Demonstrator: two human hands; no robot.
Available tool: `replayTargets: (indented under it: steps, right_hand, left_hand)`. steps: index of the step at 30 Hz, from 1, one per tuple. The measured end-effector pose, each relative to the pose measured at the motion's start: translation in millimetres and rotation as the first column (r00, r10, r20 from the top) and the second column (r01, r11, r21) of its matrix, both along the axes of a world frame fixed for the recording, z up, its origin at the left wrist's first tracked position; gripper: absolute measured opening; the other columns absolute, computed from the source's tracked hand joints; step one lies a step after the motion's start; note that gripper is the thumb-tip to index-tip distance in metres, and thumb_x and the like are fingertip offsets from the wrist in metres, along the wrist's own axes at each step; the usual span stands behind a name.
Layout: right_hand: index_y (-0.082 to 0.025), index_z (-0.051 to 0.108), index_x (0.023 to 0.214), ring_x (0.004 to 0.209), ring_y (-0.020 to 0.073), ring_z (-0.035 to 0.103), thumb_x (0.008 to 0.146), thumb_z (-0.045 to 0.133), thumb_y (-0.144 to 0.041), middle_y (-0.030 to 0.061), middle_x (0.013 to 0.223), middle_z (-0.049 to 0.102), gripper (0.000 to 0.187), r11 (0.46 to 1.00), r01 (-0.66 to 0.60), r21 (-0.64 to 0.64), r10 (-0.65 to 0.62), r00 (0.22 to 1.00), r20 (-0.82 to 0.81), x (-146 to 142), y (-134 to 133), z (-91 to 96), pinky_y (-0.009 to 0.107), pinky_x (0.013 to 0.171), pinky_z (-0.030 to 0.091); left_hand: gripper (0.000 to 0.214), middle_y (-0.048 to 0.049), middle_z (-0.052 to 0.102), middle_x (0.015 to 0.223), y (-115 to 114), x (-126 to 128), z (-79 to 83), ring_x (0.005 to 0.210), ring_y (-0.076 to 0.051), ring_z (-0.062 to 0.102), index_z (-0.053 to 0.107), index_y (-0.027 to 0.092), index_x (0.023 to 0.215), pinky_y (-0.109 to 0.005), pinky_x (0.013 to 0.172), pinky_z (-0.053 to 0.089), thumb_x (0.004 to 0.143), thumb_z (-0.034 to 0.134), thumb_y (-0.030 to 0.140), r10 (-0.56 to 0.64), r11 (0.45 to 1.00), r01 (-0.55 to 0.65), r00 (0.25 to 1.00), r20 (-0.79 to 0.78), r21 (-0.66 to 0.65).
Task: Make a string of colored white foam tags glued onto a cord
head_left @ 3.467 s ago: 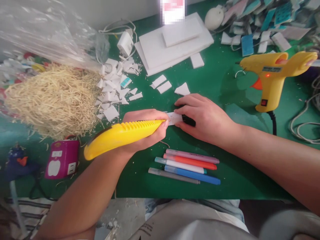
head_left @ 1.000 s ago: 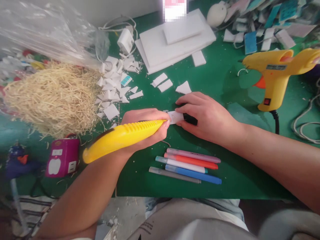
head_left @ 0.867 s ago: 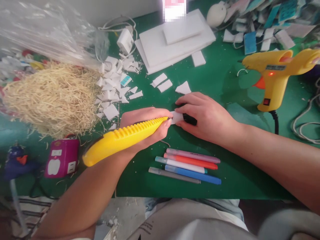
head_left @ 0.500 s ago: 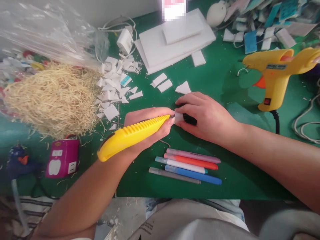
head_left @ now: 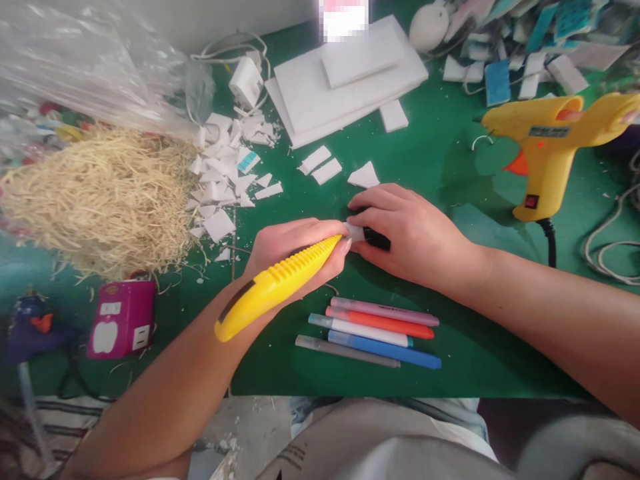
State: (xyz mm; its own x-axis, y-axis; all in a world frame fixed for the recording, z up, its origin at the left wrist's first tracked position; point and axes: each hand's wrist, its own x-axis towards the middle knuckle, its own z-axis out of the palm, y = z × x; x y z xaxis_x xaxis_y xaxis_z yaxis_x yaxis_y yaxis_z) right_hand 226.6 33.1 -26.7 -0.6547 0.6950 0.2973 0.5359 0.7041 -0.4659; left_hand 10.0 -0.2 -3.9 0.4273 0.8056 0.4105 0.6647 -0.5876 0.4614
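Note:
My left hand [head_left: 295, 247] is wrapped round a yellow utility knife [head_left: 273, 287], whose front end meets a small white foam piece [head_left: 356, 231] on the green mat [head_left: 440, 167]. My right hand [head_left: 407, 233] lies over that foam piece with a small black object [head_left: 376, 239] under its fingers, pressing them to the mat. Most of the foam piece is hidden by the two hands.
Several marker pens [head_left: 373, 330] lie just below the hands. A yellow glue gun [head_left: 547, 147] stands at the right with its cable [head_left: 607, 247]. White foam boards [head_left: 345, 80] and foam scraps [head_left: 227, 180] lie behind, straw [head_left: 95, 200] and a magenta box [head_left: 123, 320] at the left.
The knife's tail has swung down and right, so the knife stands steeper. Its tip has slid right along the foam piece toward my right hand, leaving less foam showing.

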Motion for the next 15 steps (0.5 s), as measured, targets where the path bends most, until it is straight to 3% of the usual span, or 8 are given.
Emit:
replayTargets:
  steps: [6, 15]
  right_hand:
    - [-0.016, 0.078, 0.1, 0.112, 0.0331, 0.067, 0.094, 0.062, -0.023, 0.0178, 0.12, 0.075, 0.018, 1.0, -0.006, -0.001, 0.006, 1.0, -0.007, 1.0, 0.0, -0.5, 0.051, 0.092, 0.057]
    - [-0.015, 0.079, 0.101, 0.114, 0.0339, 0.067, 0.093, 0.064, -0.023, 0.0187, 0.121, 0.075, 0.018, 1.0, -0.002, -0.012, 0.002, 1.0, -0.004, 0.4, 0.2, 0.5, 0.052, 0.093, 0.058]
  left_hand:
    - [0.025, -0.0016, 0.081, 0.082, -0.7, -2.2, 4.5, 0.072, -0.014, 0.075, 0.079, 0.022, 0.09, -0.02, 0.072, 0.06, 0.098, 0.056, 0.029, 0.026, 0.999, -0.029, 0.992, -0.121, -0.024]
    - [0.017, 0.0002, 0.079, 0.078, -2.0, -8.0, 9.1, 0.066, -0.013, 0.071, 0.075, 0.021, 0.086, -0.021, 0.068, 0.06, 0.094, 0.06, 0.023, -0.002, 0.999, -0.002, 0.997, -0.083, -0.048]
